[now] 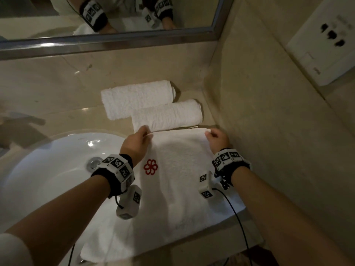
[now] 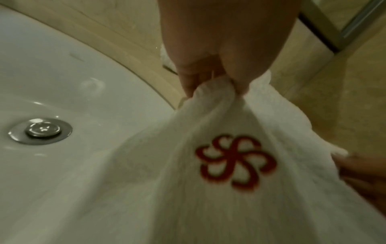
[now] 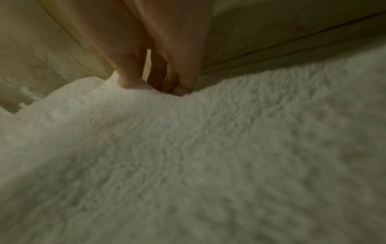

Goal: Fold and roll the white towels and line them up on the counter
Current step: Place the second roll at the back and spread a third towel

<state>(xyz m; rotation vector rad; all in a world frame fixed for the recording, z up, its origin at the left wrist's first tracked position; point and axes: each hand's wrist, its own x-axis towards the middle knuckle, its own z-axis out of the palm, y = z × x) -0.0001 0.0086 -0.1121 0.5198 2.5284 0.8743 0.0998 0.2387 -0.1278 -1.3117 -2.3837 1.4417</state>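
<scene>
While two rolled towels [image 1: 151,106] already lie side by side on the counter [image 1: 57,89], a third towel [image 1: 178,179] lies unrolled. The left hand [image 1: 137,142] and right hand [image 1: 218,139] each pinch a far corner; rolling seems about to begin.

Sink [image 1: 48,169]: white basin, lower left of the head view, with a metal drain plug [image 1: 94,162] near its centre. Mirror [image 1: 107,14]: metal-framed, across the top. Wall socket [image 1: 324,41]: white plate, upper right, on the beige tiled side wall.

Head downward; wrists close (shared towel [image 1: 178,169]).
</scene>
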